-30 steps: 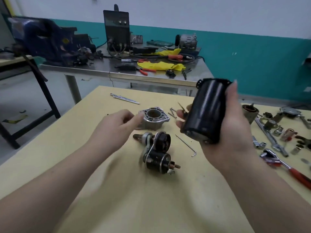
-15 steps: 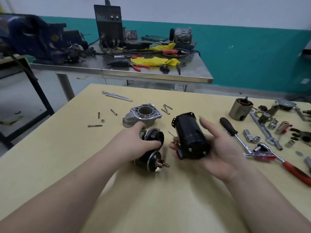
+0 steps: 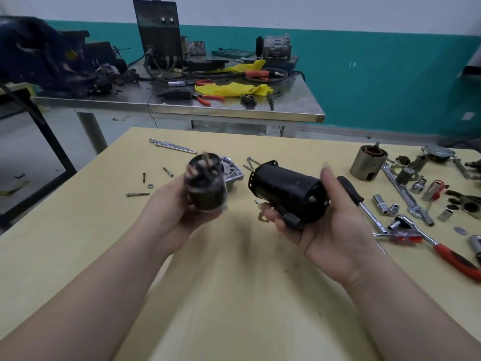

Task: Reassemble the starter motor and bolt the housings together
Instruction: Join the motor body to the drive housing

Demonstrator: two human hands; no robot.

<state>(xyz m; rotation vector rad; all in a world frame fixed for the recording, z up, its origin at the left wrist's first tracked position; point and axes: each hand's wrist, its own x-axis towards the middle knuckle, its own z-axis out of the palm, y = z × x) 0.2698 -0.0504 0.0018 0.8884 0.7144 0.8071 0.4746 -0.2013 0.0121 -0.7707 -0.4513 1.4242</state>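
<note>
My right hand [image 3: 330, 230] cradles the black cylindrical motor housing [image 3: 286, 192], lying on its side above the yellow table [image 3: 234, 295], open end to the left. My left hand [image 3: 169, 212] holds the dark solenoid-and-armature assembly [image 3: 205, 185] up off the table; it is blurred by motion. Behind it the silver aluminium nose housing [image 3: 233, 173] rests on the table, partly hidden. Loose bolts [image 3: 138, 194] and a nut [image 3: 150, 186] lie to the left, and two more bolts [image 3: 251, 162] lie between the housings.
To the right lie a screwdriver [image 3: 350, 190], a ratchet with a red handle [image 3: 442, 250], sockets [image 3: 380, 203], a wrench [image 3: 406, 194] and a metal field casing [image 3: 368, 162]. A thin metal tool [image 3: 173, 146] lies at the far edge. A cluttered steel bench [image 3: 182, 110] stands behind.
My left hand took hold of the solenoid-and-armature assembly on the table and lifted it. My right hand lowered the black housing and turned it onto its side.
</note>
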